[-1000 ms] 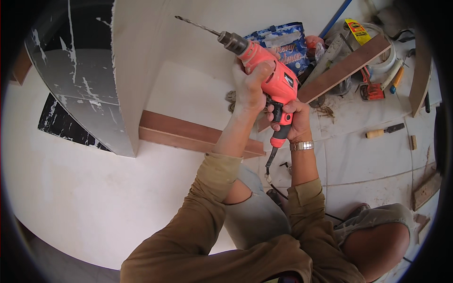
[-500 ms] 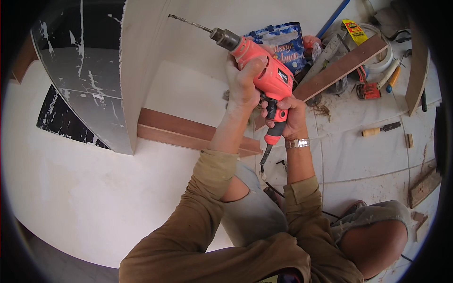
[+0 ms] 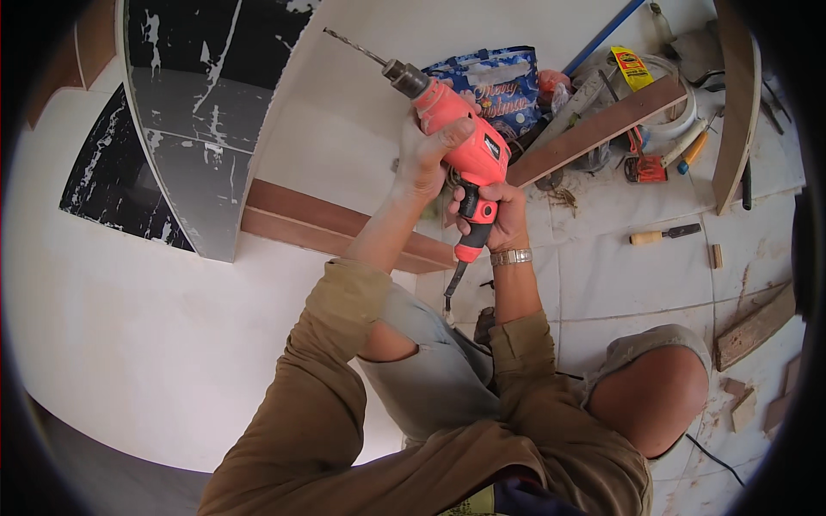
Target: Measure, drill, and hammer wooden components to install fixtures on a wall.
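A red corded power drill is held up in both hands, tilted so its long bit points to the upper left. My left hand is closed round the front of the drill body, behind the dark chuck. Around the black and red handle, my right hand is wrapped, fingers near the trigger. From the handle's lower end the cord hangs down. The bit's tip appears apart from the white wall and the grey-black panel.
A brown board runs along the wall's foot. Right of the drill are a blue printed bag, a leaning plank and a white bucket. A wooden-handled chisel and wood offcuts lie on the tiled floor.
The view has shifted, so the drill and floor objects sit further left and the panel further right. Both hands keep their hold on the drill.
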`<state>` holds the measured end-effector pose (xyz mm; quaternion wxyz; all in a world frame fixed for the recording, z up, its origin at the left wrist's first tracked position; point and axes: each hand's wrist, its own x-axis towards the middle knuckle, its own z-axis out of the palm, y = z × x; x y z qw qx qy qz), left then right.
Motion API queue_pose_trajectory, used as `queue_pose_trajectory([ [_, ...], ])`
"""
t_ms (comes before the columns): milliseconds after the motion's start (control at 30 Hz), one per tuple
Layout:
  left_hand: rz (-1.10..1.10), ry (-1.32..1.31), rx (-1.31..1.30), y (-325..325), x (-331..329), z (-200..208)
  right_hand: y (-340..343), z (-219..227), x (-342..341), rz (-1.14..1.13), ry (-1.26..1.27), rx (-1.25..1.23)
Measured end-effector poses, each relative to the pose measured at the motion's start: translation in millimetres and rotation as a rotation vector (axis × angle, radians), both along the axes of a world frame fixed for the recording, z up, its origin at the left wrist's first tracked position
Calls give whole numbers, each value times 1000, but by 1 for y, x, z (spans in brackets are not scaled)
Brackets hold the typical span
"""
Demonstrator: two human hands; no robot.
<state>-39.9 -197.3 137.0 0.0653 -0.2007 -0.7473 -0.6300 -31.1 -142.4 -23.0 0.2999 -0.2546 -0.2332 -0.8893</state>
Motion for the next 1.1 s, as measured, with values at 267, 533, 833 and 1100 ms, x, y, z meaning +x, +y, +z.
queue_pose_trajectory([
  [267,7,22,157,11,-11,-1,4,-2,-19,3,40,33],
  [533,4,71,132,6,-21,-2,8,9,-16,-79,64,70],
  [833,39,91,97,2,-20,2,-8,5,-19,32,101,-5],
  [1100,56,99,159,9,-15,6,-4,5,-22,1,116,28],
])
